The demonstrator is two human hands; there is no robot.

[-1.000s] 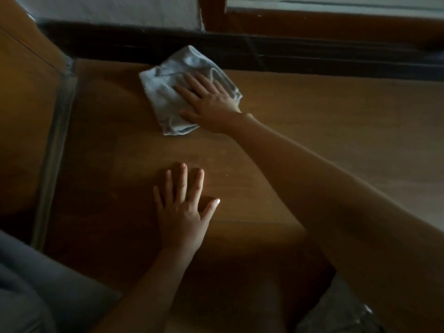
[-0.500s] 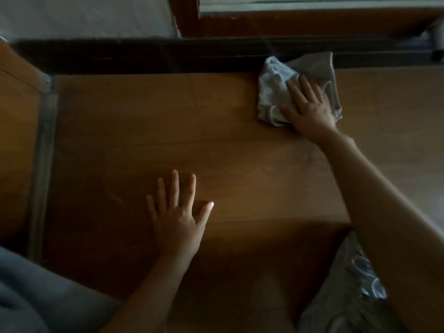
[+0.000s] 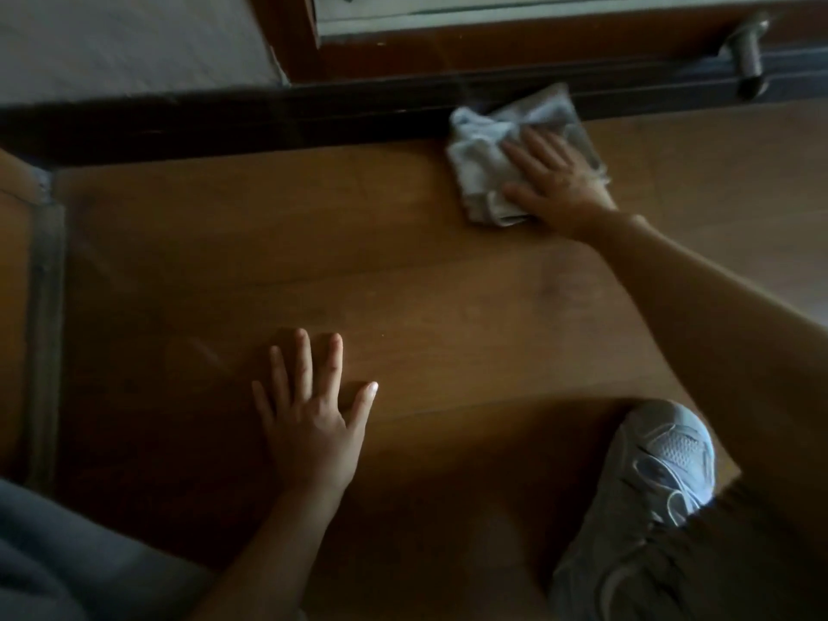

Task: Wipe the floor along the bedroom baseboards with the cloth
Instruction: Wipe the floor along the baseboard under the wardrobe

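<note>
Head cam: right hand (image 3: 555,181) flat on the crumpled grey cloth (image 3: 488,168), fingers straight and spread, pressing it onto the wood floor (image 3: 448,284) in the upper right of frame. Cloth's far edge touches the dark baseboard (image 3: 224,114). Left hand (image 3: 313,419) lower centre, palm down on the floor, fingers apart, holding nothing. Light sneaker (image 3: 663,459) at lower right. Metal door stop (image 3: 748,51) top right, above the baseboard.

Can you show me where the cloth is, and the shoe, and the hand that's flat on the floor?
cloth (image 3: 481,161): head view, its pale crumpled left part.
shoe (image 3: 663,459): head view, its toe.
left hand (image 3: 313,423): head view, its back.
</note>
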